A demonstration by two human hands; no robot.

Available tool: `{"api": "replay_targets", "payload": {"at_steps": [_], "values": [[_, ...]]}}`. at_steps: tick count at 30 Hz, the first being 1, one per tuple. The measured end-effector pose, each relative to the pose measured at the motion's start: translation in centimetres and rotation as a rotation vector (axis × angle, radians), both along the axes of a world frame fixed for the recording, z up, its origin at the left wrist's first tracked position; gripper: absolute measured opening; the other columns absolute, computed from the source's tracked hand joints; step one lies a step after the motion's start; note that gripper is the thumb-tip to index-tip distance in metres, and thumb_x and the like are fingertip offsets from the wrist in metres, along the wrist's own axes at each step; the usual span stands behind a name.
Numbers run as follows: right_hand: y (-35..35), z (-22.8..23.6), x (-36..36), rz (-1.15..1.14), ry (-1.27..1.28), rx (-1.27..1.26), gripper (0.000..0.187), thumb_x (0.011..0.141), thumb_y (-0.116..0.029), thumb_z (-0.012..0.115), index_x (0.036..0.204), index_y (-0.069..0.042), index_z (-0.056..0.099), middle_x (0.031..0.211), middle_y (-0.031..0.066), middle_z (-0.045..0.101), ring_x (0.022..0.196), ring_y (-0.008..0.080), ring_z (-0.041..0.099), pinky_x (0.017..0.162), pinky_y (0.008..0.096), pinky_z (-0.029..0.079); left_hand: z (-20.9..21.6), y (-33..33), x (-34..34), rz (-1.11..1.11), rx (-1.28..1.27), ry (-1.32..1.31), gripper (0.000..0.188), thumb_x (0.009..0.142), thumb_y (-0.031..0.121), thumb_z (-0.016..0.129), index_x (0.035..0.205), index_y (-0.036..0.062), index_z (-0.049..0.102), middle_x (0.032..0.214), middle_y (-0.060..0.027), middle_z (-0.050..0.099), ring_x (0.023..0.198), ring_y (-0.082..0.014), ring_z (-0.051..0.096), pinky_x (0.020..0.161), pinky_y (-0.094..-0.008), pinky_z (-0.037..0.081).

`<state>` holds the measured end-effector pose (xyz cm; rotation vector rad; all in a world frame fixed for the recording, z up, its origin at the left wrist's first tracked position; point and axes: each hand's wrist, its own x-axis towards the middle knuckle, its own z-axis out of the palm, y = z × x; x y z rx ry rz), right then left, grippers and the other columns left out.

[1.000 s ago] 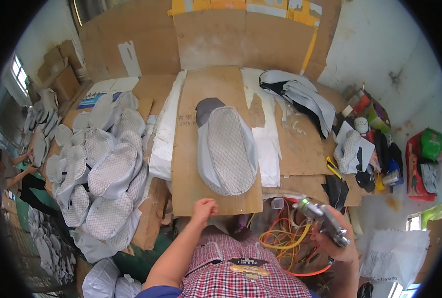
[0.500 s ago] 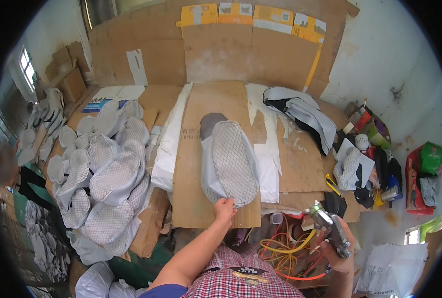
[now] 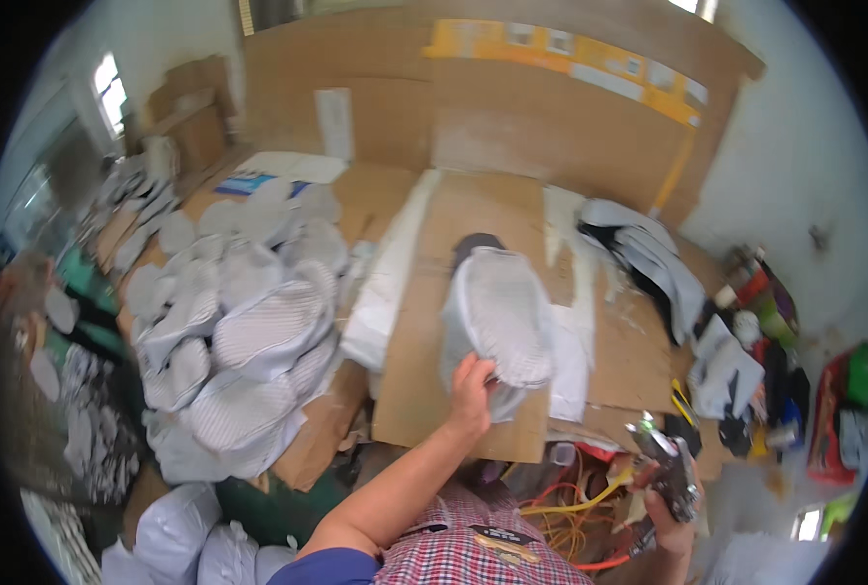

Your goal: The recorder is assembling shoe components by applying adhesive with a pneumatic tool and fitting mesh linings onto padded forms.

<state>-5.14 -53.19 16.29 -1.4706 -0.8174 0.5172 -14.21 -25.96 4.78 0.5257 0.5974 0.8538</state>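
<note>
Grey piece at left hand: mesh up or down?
Mesh up: the grey piece shows its mesh, left hand at its near end. Can't tell if that end is lifted; blurred.

Apron patch (image 3: 507,534): blurred lettering (nothing readable), below the left hand (image 3: 472,390).
Yellow carton strip (image 3: 590,54): print illegible, beyond that hand.

1 spr. gun (image 3: 677,478); 1 util. knife (image 3: 682,402)

Pale wall (image 3: 809,166) right; cardboard sheeting (image 3: 521,122) along back; bright window (image 3: 110,93) upper left
</note>
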Motion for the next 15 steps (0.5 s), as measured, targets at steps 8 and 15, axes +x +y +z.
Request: {"api": "replay_targets", "payload": {"at_steps": [8,15], "values": [[3.1,0.1,-2.1,0.144,-0.401,-0.262,0.053,0.084,-0.001,0.055,0.132,0.003,0.034,0.095,0.0069,0.054,0.085,0.0165,0.052,0.076,0.0270,0.043,11.5,18.2,-9.1,0.152,0.209,-0.352,0.015,0.078,0.017,0.046,0.078,0.0059,0.056,0.084,-0.0062,0.061,0.081,-0.0187,0.058,0.080,-0.0331,0.046],[6.1,-0.7,-2.8,0.139,-0.274,-0.238,0.053,0.082,0.000,0.058,0.131,0.003,0.036,0.090,0.0049,0.054,0.079,0.0128,0.052,0.069,0.0242,0.044,12.1,30.7,-25.5,0.656,0.470,-0.280,0.022,0.077,0.018,0.052,0.091,0.0016,0.056,0.093,-0.0076,0.059,0.089,-0.0202,0.056,0.083,-0.0352,0.043]]}}
